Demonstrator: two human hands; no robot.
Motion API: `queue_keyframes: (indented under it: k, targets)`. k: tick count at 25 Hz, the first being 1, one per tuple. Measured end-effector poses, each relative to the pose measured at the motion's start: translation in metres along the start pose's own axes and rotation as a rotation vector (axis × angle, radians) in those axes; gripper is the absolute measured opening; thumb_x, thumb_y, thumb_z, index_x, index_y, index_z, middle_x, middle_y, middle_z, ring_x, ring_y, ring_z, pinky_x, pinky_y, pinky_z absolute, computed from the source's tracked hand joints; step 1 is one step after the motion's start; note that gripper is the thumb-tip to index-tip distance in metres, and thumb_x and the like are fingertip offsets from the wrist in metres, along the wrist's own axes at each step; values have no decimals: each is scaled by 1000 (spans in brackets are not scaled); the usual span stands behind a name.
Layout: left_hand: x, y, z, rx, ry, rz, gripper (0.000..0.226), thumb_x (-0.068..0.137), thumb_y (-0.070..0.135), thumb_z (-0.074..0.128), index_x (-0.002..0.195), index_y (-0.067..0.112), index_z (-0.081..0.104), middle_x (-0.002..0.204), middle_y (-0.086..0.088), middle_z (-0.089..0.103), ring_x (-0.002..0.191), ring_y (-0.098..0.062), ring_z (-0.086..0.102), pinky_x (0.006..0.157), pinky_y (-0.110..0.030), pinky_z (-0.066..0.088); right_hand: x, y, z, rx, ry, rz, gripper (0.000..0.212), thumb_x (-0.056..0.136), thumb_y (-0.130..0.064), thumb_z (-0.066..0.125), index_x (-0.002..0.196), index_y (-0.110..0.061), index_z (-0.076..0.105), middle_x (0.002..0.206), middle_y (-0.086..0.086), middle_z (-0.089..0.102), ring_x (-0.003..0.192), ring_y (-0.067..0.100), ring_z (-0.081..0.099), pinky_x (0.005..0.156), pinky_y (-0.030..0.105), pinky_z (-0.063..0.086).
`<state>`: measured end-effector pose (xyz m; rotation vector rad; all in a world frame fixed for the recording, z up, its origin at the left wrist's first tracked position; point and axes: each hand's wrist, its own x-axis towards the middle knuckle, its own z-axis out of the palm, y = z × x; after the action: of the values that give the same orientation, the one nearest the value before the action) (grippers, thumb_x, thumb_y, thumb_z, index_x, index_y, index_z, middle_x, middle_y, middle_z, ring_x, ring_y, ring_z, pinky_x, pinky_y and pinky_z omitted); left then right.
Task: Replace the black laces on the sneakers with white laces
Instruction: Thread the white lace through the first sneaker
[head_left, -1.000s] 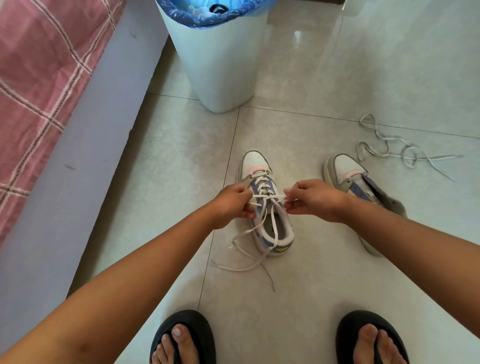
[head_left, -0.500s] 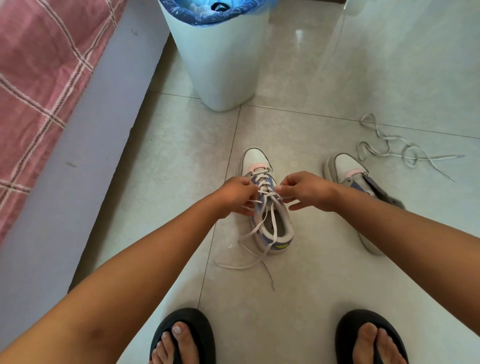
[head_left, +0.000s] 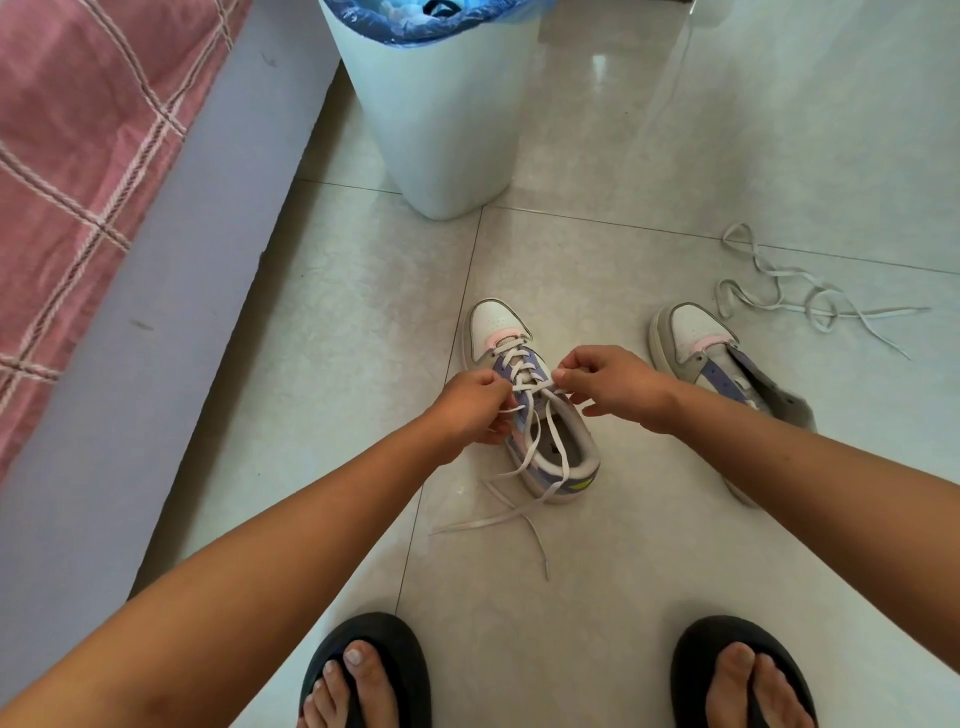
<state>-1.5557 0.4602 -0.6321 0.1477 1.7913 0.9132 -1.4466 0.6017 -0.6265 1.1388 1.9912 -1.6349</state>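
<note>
Your left hand (head_left: 470, 410) and right hand (head_left: 613, 387) meet over the laced sneaker (head_left: 530, 405), which stands upright on the tiled floor (head_left: 623, 571) with its white toe pointing away from you. Each hand's grip is pinched together on the white lace (head_left: 524, 374) at the upper eyelets: the left takes it at the shoe's left side, the right at the shoe's right side, thumb and forefinger closed on the strand. The lace already crosses the purple tongue area in several rows below your fingertips. Its two loose ends run back over the shoe's opening, spill over the heel and lie crossed on the floor just behind the shoe, toward your feet.

The second sneaker (head_left: 727, 374) sits to the right, near the first and apart from it, with its eyelet rows bare and its tongue flopped open; your right forearm covers its heel. Beyond it, well to the right, a loose white lace (head_left: 779, 291) lies in curls on the tiles.

A white waste bin (head_left: 441, 114) with a blue liner stands ahead of the sneakers. A bed (head_left: 83, 156) with a pink checked cover runs along the left edge. Your feet in black flip-flops (head_left: 379, 670) show at the bottom of the view.
</note>
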Motion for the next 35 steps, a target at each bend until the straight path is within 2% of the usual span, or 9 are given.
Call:
queue_keyframes:
  k: [3, 5, 10, 13, 16, 20, 26, 32, 35]
  targets:
    - [-1, -3, -1, -210, 6, -8, 19, 96, 11, 41, 82, 8, 54, 72, -11, 58, 62, -19, 59, 69, -35, 56, 0, -2, 4, 208, 40, 72, 14, 96, -20, 53, 83, -15, 56, 88, 3, 59, 80, 16, 57, 65, 26, 51]
    - [-1, -7, -2, -162, 2, 49, 20, 99, 18, 41, 87, 10, 54, 74, -11, 59, 63, -18, 60, 65, -31, 57, -3, -4, 4, 77, 96, 20, 9, 96, -24, 52, 91, -17, 52, 89, 3, 57, 81, 16, 56, 66, 27, 48]
    - [4, -12, -24, 388, 78, 316, 26, 97, 20, 43, 123, 17, 43, 114, -9, 55, 95, -19, 58, 83, -37, 52, -35, 5, 22, -453, 389, -162, 18, 93, -37, 53, 90, -20, 50, 86, 0, 58, 74, 17, 52, 59, 31, 37]
    - [10, -11, -35, 992, 26, 694, 70, 82, 29, 69, 140, 15, 33, 139, -5, 41, 123, -22, 42, 99, -39, 39, -41, 4, 34, -508, 122, 59, 33, 92, -39, 54, 79, -9, 61, 70, 6, 60, 64, 21, 57, 58, 29, 43]
    - [13, -7, -26, 1008, -63, 738, 95, 69, 31, 81, 145, 16, 26, 149, -3, 32, 135, -21, 30, 107, -38, 32, -31, -10, 29, -258, 40, 176, 33, 90, -30, 61, 68, -5, 60, 47, 3, 50, 35, 12, 42, 37, 19, 32]
    - [35, 10, -29, 1244, -103, 723, 108, 68, 27, 82, 150, 23, 12, 158, 0, 9, 145, -18, 7, 112, -37, 25, -28, -16, 41, 51, -59, 286, 38, 89, -17, 63, 55, -7, 49, 32, -1, 42, 24, 8, 33, 32, 12, 28]
    - [53, 14, -23, 1054, -305, 628, 104, 58, 37, 87, 145, 25, 30, 158, -1, -2, 144, -19, -13, 118, -40, 11, -38, -13, 42, 109, 129, 170, 22, 88, -12, 63, 67, -7, 60, 49, 3, 46, 43, 12, 41, 45, 21, 35]
    - [56, 13, -28, 993, -289, 682, 98, 53, 36, 89, 138, 22, 42, 158, -3, 6, 145, -17, -7, 118, -37, 14, -97, -10, 33, 374, -414, 189, 23, 87, -16, 65, 64, -14, 65, 40, -2, 38, 33, 8, 28, 34, 16, 23]
    - [54, 16, -28, 1030, -298, 679, 99, 54, 37, 89, 139, 22, 41, 158, -3, 5, 145, -17, -8, 118, -40, 13, -104, -7, 23, 182, -383, 127, 19, 86, -21, 67, 69, -13, 70, 49, -2, 44, 44, 10, 34, 44, 19, 29]
